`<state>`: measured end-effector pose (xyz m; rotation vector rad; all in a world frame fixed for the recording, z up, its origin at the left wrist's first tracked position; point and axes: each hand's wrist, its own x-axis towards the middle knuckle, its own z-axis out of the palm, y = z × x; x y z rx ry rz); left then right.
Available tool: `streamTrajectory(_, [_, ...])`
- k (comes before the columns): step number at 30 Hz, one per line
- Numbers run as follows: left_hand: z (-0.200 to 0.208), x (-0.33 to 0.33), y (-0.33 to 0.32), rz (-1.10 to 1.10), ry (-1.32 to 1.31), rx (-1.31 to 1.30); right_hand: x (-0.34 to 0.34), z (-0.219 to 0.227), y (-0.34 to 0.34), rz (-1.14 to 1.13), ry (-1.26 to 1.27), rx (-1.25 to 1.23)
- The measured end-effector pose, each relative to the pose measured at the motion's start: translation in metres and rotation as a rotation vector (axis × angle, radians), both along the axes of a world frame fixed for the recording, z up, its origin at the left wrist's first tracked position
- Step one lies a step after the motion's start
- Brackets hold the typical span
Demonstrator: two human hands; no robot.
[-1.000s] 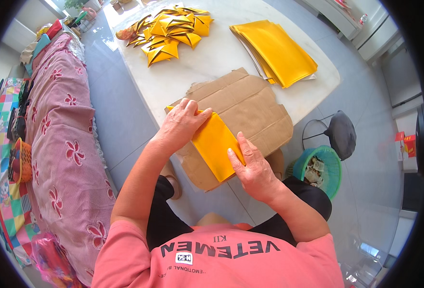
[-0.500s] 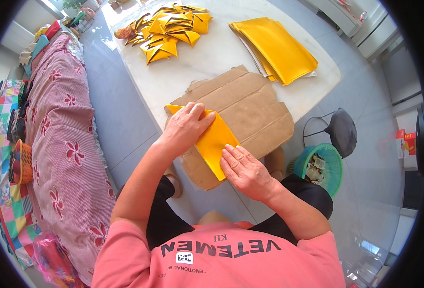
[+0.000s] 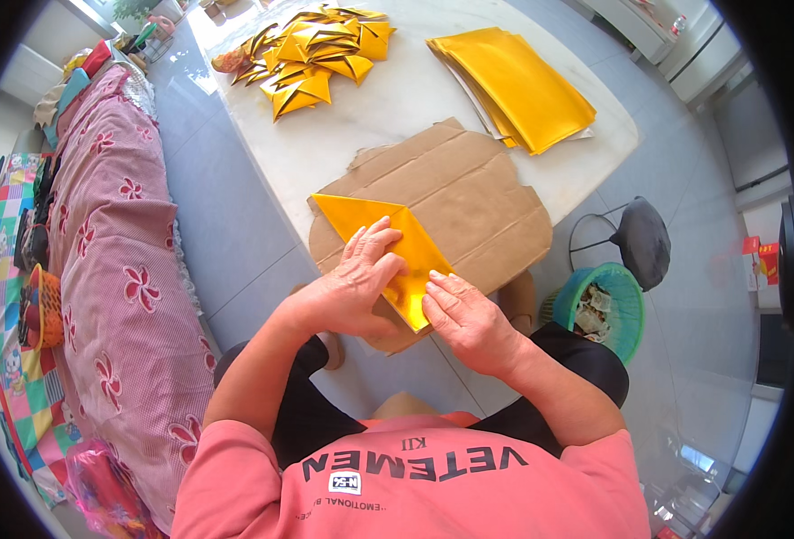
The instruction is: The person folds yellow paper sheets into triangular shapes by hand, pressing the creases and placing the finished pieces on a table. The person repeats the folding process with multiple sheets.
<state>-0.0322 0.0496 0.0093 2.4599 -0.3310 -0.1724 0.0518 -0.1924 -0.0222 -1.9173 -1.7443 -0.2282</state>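
A sheet of shiny gold paper (image 3: 419, 247), folded into a slanted shape with pointed ends, lies on a piece of brown cardboard (image 3: 469, 189). Across the paper's left edge rests my left hand (image 3: 357, 280), open, thumb apart from the fingers and fingertips on the gold surface. My right hand (image 3: 471, 322) lies with its fingers stretched out along the paper's lower right edge, near the lower point. The thumb of that hand is hard to make out. Part of the paper's left edge is hidden beneath my left hand.
On the white table (image 3: 388, 103), a heap of folded gold paper pieces (image 3: 321, 58) sits far left and a stack of flat gold sheets (image 3: 523, 90) far right. The cardboard overhangs the table's near end. A green bin (image 3: 626, 314) and dark stool (image 3: 641, 242) stand right.
My left hand has slid down the paper toward me and spread its thumb, uncovering the upper left part. My right hand has shifted only slightly along the right edge.
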Motion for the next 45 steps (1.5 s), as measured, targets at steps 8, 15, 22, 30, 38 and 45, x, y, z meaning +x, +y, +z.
streamTrajectory(8, [-0.025,0.000,-0.004,0.062,-0.077,0.056,0.014,0.016,0.008,-0.049,0.285,-0.001])
streamTrajectory(15, [-0.022,0.001,-0.006,0.079,-0.076,0.050,0.042,0.009,0.028,-0.101,0.162,-0.301])
streamTrajectory(22, [-0.024,-0.001,-0.007,0.086,-0.083,0.050,0.046,0.008,0.037,-0.064,0.133,-0.394])
streamTrajectory(30, [-0.024,0.000,-0.008,0.087,-0.086,0.066,0.046,0.008,0.039,-0.068,0.095,-0.412])
streamTrajectory(38, [-0.020,0.000,-0.009,0.079,-0.054,0.118,0.037,0.010,0.014,-0.061,-0.022,-0.387])
streamTrajectory(45, [-0.019,-0.001,-0.012,0.063,-0.079,0.150,0.024,0.022,-0.024,-0.013,-0.041,-0.416])
